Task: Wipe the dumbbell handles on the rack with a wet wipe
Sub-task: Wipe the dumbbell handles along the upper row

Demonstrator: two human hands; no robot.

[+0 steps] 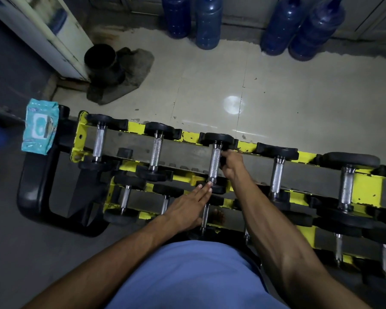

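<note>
Now the right hand point(230, 161) curls its fingers round the 3rd dumbbell handle point(214, 160) from the rack's point(366, 186) left end, top tier. The left hand point(187, 205) lies flat, straight fingertips touching that dumbbell's near weight point(218, 189).

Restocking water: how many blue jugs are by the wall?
4 jugs: two at top centre, two at top right. More may be out of frame.

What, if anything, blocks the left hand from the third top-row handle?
Nothing visible does. The left hand, fingers straight, reaches the handle at its lower end; the right hand curls round its upper part.
</note>
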